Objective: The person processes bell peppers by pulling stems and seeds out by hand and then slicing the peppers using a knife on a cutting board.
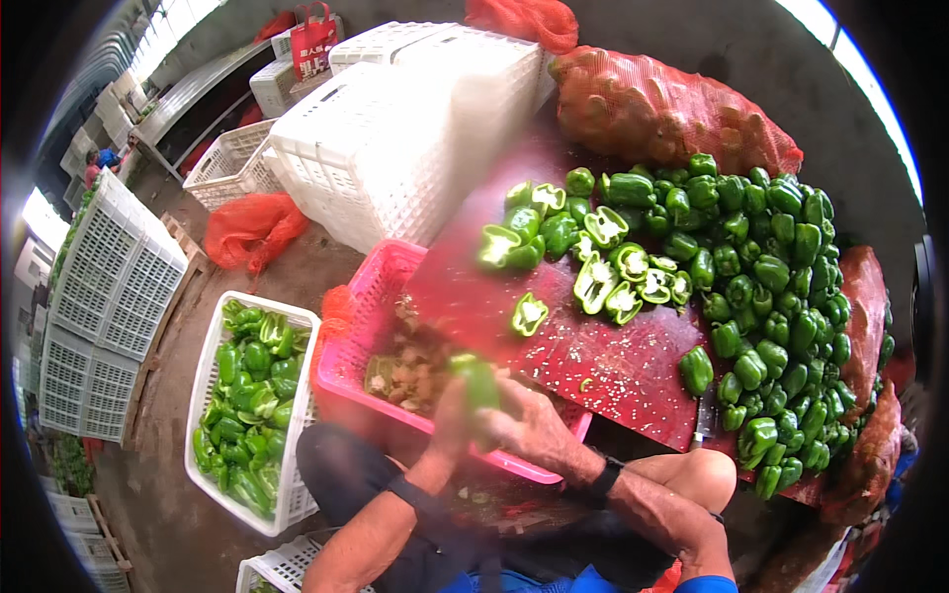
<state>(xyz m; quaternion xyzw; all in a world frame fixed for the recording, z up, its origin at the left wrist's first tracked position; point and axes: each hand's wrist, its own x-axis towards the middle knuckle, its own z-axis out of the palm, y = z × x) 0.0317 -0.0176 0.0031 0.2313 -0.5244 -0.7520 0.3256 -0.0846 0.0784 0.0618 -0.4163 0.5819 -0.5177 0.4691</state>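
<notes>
Over the pink basket [366,296], a green bell pepper [477,387] is held between my two hands, somewhat blurred. My left hand [447,420] grips it from the left, its fingers partly hidden. My right hand [534,425] closes on its right side with thumb and fingers. Brown-yellow scraps [423,356] lie inside the basket. On the red tabletop [633,376] beyond are halved peppers [596,282] with pale insides showing, and scattered seeds. A knife [704,420] lies by the table's near edge, next to a big pile of whole green peppers [766,287].
To my left stands a white crate [205,395] filled with cut green peppers [247,395]. Stacked white crates [366,148] rise behind the basket. A red mesh sack [672,109] lies at the table's back, with more sacks [862,316] at right. Red netting [255,229] lies on the floor.
</notes>
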